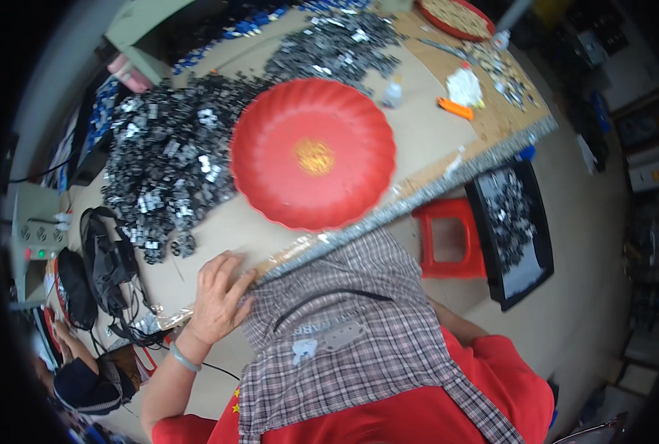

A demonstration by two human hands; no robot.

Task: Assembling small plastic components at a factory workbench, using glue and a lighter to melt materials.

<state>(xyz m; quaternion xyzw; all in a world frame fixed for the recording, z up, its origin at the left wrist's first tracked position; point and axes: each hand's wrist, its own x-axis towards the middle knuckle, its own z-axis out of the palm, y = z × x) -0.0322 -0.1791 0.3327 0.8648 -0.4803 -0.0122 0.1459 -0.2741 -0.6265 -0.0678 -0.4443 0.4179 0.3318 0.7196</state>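
Observation:
My left hand (217, 300) rests at the near edge of the table, fingers stretched out and slightly apart, holding nothing. A grey-green bangle (184, 358) circles that wrist. Just beyond the hand stands a round red plastic tray (270, 155) with a fluted rim. A small heap of golden bits (315, 157) lies in its middle. To the left of the tray spreads a large pile of small dark shiny pieces (168, 159). My right forearm (454, 323) goes down behind the checked apron (344, 311), and the right hand is hidden.
A second pile of dark pieces (337, 48) lies at the back. An orange-handled tool (457, 109) and a small bottle (392, 94) are on the right. A red stool (452, 240) and black tray (540, 259) stand beside the table. At lower left another person (89, 385) sits.

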